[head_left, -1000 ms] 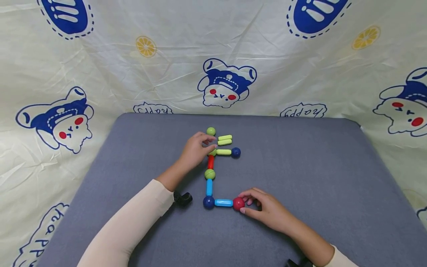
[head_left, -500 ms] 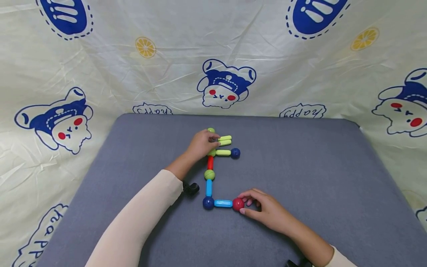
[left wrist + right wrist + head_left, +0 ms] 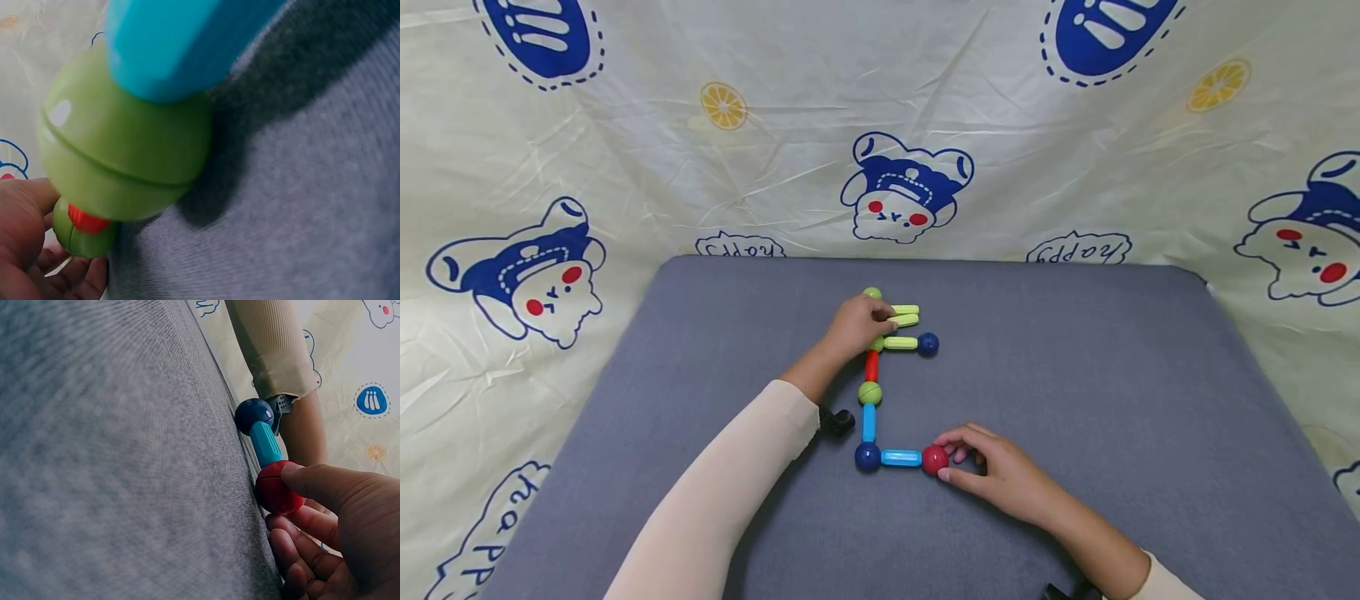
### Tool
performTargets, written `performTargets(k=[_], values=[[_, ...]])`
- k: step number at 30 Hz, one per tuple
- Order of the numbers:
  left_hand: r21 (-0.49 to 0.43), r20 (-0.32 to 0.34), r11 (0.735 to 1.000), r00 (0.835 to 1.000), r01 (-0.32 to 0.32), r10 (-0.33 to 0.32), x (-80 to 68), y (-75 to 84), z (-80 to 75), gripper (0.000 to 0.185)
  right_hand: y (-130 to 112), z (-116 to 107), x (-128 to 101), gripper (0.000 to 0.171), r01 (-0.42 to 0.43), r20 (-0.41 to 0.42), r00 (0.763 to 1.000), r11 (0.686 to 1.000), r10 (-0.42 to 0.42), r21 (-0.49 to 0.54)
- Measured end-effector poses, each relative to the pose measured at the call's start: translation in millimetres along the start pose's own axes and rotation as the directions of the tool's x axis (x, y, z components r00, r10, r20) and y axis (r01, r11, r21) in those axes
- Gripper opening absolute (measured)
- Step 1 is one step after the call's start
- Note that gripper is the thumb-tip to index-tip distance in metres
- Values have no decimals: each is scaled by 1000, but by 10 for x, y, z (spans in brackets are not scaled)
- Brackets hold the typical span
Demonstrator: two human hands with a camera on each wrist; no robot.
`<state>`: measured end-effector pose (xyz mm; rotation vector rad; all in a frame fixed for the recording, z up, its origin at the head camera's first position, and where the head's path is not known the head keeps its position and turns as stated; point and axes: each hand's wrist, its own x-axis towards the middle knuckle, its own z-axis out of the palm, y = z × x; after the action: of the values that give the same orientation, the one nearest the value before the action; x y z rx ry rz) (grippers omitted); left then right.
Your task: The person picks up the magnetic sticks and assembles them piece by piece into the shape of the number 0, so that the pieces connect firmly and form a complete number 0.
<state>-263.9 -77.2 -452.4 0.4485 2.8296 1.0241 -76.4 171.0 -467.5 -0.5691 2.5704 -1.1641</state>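
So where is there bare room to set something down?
Bare: the grey fabric tabletop right of the far dark-blue ball, beyond the right hand; also left of the beige left sleeve. Crowded: around the left hand, near the yellow-green rods and green balls.

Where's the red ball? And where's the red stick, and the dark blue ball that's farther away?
Red ball (image 3: 274,490): right wrist view, its visible side.
Red stick (image 3: 872,367): head view, its middle.
Farther dark blue ball (image 3: 928,344): head view, its middle.
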Motion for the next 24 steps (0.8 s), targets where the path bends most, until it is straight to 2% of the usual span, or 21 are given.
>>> performTargets(k=[14,24], values=[[13,-12,999,999,30,-30,-6,20,22,22,9,13,-2,30,5,-8,1000,1000,-5,-12],[-125,-66,990,995,65,-74,-68,53,-85,20,-1,11,-4,31,0,-7,1000,1000,0,-18]])
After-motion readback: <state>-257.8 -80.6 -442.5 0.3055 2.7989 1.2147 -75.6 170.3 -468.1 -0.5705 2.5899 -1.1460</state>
